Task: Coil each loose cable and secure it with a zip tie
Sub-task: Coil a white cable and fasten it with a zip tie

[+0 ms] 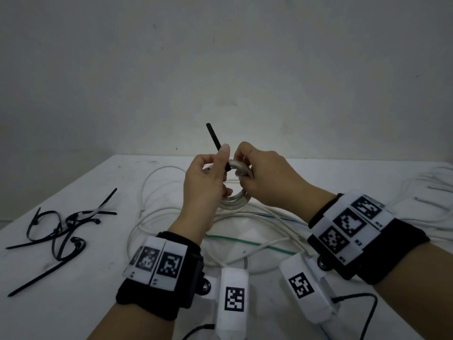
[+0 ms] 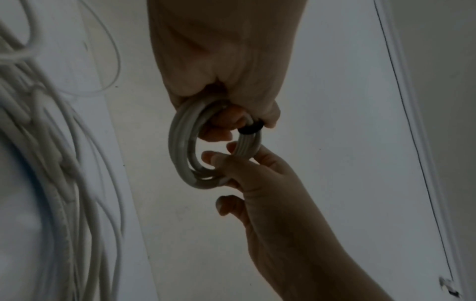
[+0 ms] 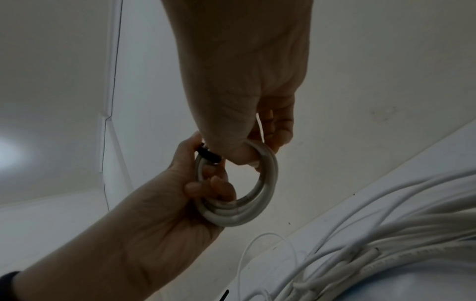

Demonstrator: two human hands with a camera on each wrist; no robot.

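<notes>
A small coil of white cable (image 1: 236,201) is held up above the white table (image 1: 81,285) between both hands. A black zip tie is wrapped round the coil's top; its tail (image 1: 213,137) sticks up and to the left. My left hand (image 1: 221,163) pinches that tail between thumb and forefinger, its lower fingers against the coil. My right hand (image 1: 242,168) grips the coil's right side. The left wrist view shows the coil (image 2: 180,146), the tie's band (image 2: 251,128) and the right hand (image 2: 257,173). In the right wrist view the coil (image 3: 268,183) and band (image 3: 208,155) appear.
Several spare black zip ties (image 1: 61,229) lie at the table's left. Loose white cables (image 1: 157,217) sprawl under and in front of the hands, more of them at the far right (image 1: 431,192). A clear bag with a green strip (image 1: 245,241) lies among them.
</notes>
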